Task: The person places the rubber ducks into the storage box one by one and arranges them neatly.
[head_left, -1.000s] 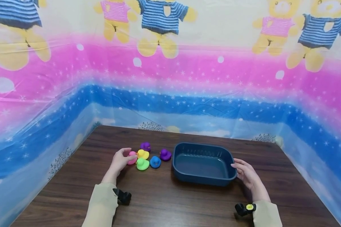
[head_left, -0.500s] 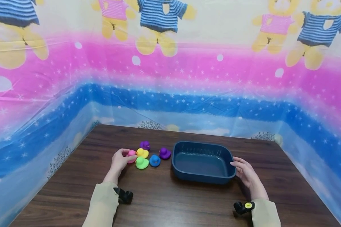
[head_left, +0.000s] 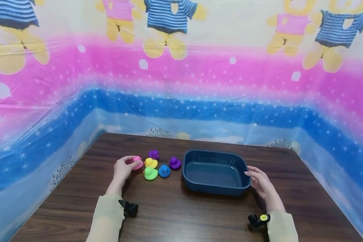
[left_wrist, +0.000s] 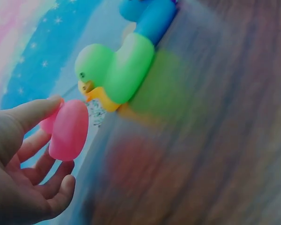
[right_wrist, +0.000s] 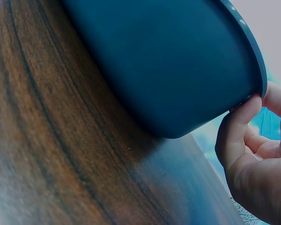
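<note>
A brown table (head_left: 181,218) is seen with a dark blue tub (head_left: 216,173) on it, a little to the right of the middle. The tub's long side runs from 9 o'clock to 3 o'clock, and nothing is seen inside it.

The right hand (head_left: 260,183) is placed at the tub's 3 o'clock end. Its thumb (right_wrist: 236,129) is pressed up under the rim, and the fingers are curled at the rim, so the tub is held there lightly.

A small bunch of toy ducks is set at 9 o'clock from the tub, close beside it. A purple duck (head_left: 175,163) lies nearest the tub, then a blue duck (head_left: 164,171), a green duck (head_left: 150,173), a yellow duck (head_left: 151,163) and one more purple duck (head_left: 153,154) at the back.

The pink duck (head_left: 137,163) is at the far 9 o'clock edge of the bunch. It is pinched by the left hand (head_left: 123,169) between thumb and fingertips. In the left wrist view the pink duck (left_wrist: 68,130) looks lifted a little off the table, just beside the green duck (left_wrist: 114,70), but that view is blurred, so this cannot be told for sure.

From the pinched duck the tub lies toward 3 o'clock, with the other ducks in between. The left hand is much nearer the ducks, and the right hand is the one at the tub.
</note>
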`<state>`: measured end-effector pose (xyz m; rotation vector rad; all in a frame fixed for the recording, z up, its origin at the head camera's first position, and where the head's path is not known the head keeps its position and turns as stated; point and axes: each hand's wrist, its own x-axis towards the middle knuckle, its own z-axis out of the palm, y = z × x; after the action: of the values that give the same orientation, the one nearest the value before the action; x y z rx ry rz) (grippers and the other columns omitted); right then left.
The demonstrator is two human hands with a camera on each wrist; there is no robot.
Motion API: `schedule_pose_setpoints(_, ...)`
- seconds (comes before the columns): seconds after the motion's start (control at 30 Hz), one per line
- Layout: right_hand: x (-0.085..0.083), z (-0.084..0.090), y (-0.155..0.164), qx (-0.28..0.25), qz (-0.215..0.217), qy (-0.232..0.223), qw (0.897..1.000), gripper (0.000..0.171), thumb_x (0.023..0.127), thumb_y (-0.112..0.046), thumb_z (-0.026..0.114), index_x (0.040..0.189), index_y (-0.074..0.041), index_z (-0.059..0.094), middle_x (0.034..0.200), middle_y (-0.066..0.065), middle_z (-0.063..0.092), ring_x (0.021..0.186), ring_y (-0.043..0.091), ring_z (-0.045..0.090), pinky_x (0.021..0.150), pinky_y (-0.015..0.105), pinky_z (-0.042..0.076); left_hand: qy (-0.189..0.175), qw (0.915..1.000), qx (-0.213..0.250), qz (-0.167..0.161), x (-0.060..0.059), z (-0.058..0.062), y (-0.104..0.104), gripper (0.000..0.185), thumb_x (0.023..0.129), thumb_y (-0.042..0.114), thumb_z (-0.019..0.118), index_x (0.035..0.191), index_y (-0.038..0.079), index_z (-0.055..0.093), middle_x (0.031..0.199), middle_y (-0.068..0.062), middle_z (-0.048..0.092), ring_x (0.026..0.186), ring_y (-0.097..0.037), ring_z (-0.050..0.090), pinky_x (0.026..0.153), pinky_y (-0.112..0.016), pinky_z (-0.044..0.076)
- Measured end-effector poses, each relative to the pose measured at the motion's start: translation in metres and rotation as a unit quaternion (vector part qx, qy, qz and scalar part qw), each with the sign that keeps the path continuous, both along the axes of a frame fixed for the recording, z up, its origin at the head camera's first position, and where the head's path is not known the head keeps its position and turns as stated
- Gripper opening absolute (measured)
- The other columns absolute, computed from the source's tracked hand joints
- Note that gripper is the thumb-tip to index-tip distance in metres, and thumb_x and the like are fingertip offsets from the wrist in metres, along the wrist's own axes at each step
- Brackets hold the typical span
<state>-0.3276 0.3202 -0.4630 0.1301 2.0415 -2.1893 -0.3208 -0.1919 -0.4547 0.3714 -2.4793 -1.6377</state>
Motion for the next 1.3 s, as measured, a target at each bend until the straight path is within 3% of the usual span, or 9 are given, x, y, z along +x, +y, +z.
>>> schedule_pose_setpoints(0.33, 0.000, 0.001, -0.001, -0.008, -0.004, 0.001, 1.000, 0.019, 0.099, -0.013, 0.055, 0.117, -0.015, 0.052, 0.089, -0.012, 0.066, 0.078, 0.001, 0.064, 0.074, 0.019, 0.053, 0.005, 0.9988, -0.006, -0.049, 0.002, 0.011, -0.015, 0.055, 0.095, 0.033, 0.064, 0.139, 0.002, 0.051, 0.138, -0.023, 0.051, 0.122, -0.034, 0.047, 0.104, -0.047, 0.041)
schedule_pose_setpoints(0.47, 0.001, 0.001, -0.002, -0.004, -0.005, 0.004, 1.000, 0.019, 0.098, -0.012, 0.055, 0.116, -0.015, 0.052, 0.089, -0.013, 0.066, 0.079, 0.000, 0.064, 0.074, 0.019, 0.053, 0.022, 0.9960, -0.030, -0.082, 0.002, 0.012, -0.020, 0.052, 0.096, 0.031, 0.064, 0.138, 0.002, 0.053, 0.135, -0.023, 0.055, 0.120, -0.033, 0.051, 0.102, -0.046, 0.043)
schedule_pose_setpoints(0.77, 0.002, 0.001, -0.001, -0.001, -0.001, 0.004, 1.000, 0.019, 0.098, -0.014, 0.055, 0.117, -0.015, 0.053, 0.091, -0.013, 0.066, 0.083, 0.002, 0.064, 0.076, 0.019, 0.053, 0.094, 0.9813, -0.081, -0.147, 0.010, 0.013, -0.040, 0.041, 0.095, 0.020, 0.065, 0.131, 0.001, 0.060, 0.125, -0.022, 0.063, 0.115, -0.033, 0.059, 0.092, -0.032, 0.050)
schedule_pose_setpoints(0.97, 0.003, 0.002, 0.001, -0.011, -0.002, 0.003, 1.000, 0.019, 0.099, -0.012, 0.055, 0.116, -0.016, 0.053, 0.089, -0.012, 0.068, 0.080, 0.001, 0.066, 0.073, 0.019, 0.053, 0.102, 0.9663, -0.101, -0.214, 0.011, 0.014, -0.048, 0.038, 0.091, 0.011, 0.068, 0.127, -0.002, 0.062, 0.125, -0.023, 0.063, 0.108, -0.033, 0.061, 0.080, -0.024, 0.052)
schedule_pose_setpoints(1.13, 0.004, 0.001, 0.002, -0.016, -0.001, 0.001, 1.000, 0.016, 0.099, -0.012, 0.055, 0.113, -0.019, 0.055, 0.088, -0.012, 0.068, 0.079, 0.001, 0.066, 0.072, 0.019, 0.053, 0.083, 0.9570, -0.112, -0.255, 0.014, 0.016, -0.048, 0.036, 0.090, 0.008, 0.068, 0.124, -0.002, 0.064, 0.122, -0.022, 0.063, 0.110, -0.033, 0.057, 0.085, -0.035, 0.050)
schedule_pose_setpoints(1.3, 0.001, 0.000, -0.002, -0.022, 0.001, -0.003, 1.000, 0.016, 0.099, -0.011, 0.055, 0.113, -0.018, 0.055, 0.088, -0.011, 0.068, 0.078, 0.001, 0.066, 0.071, 0.019, 0.054, 0.082, 0.9504, -0.140, -0.265, 0.014, 0.013, -0.052, 0.033, 0.089, 0.005, 0.068, 0.121, -0.003, 0.065, 0.120, -0.022, 0.065, 0.114, -0.037, 0.054, 0.097, -0.054, 0.045)
